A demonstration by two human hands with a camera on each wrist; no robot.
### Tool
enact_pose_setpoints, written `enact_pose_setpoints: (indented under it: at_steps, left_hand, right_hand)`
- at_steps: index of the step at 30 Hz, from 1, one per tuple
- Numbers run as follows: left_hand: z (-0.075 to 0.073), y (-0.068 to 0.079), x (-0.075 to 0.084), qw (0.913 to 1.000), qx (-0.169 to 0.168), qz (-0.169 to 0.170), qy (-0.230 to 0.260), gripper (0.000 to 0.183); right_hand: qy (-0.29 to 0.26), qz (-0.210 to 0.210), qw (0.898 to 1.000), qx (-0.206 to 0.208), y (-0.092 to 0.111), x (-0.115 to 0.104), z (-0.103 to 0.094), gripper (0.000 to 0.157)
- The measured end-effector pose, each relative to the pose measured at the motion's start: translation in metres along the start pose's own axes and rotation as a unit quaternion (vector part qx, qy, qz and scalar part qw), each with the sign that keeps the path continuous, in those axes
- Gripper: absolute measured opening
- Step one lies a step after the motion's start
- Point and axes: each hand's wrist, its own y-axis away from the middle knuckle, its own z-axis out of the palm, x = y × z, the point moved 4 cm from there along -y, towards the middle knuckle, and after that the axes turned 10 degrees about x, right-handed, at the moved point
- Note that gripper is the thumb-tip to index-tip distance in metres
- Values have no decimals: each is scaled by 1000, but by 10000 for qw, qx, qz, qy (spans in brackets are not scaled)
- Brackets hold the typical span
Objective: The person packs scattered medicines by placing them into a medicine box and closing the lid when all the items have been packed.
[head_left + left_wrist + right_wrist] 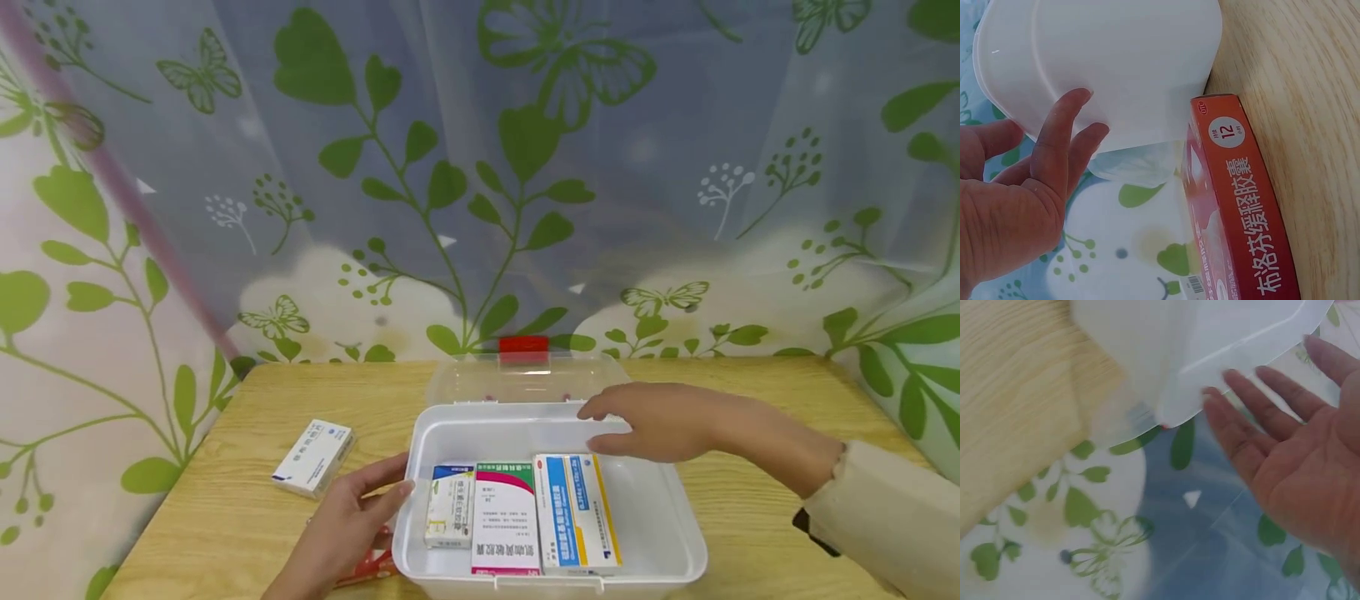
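A white plastic storage box [660, 533] stands with its clear lid [468, 379] swung back. Inside lie three medicine boxes side by side: a small white-and-blue one [450, 508], a white one with green and magenta [506, 517], and a blue, white and yellow one [573, 512]. My left hand [352, 517] holds the storage box's left rim, thumb at the edge and fingers against the outer wall. Over the right back part of the box hovers my right hand [648, 421], fingers extended and holding nothing; its palm shows in the right wrist view.
A white medicine box [315, 458] lies on the wooden table [225, 508] to the left. Beside the storage box, partly behind my left hand, is a red medicine box [1244, 200]. A patterned curtain [420, 208] hangs along the table's back edge.
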Motion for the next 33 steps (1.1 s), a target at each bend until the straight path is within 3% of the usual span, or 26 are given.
enact_pose_setpoints:
  at_steps: [6,14,19,26,33]
  left_hand:
    - [-1,0,-2,10000,17,-27,11,52]
    - [-1,2,-1,9999,10,11,126,53]
    - [0,2,-1,9999,0,36,143,54]
    - [1,2,-1,9999,45,58,81,53]
    - [-1,0,-3,9999,83,-30,109,52]
  right_hand:
    - [-462,-342,9957,727,21,19,-4,42]
    - [-942,-323,9804,1701,41,33,-7,32]
    - [-1086,-106,9713,2115,53,44,-1,34]
    - [-1761,492,9551,2331,71,56,22,40]
    - [-2558,1201,9382,1999,81,61,40,56]
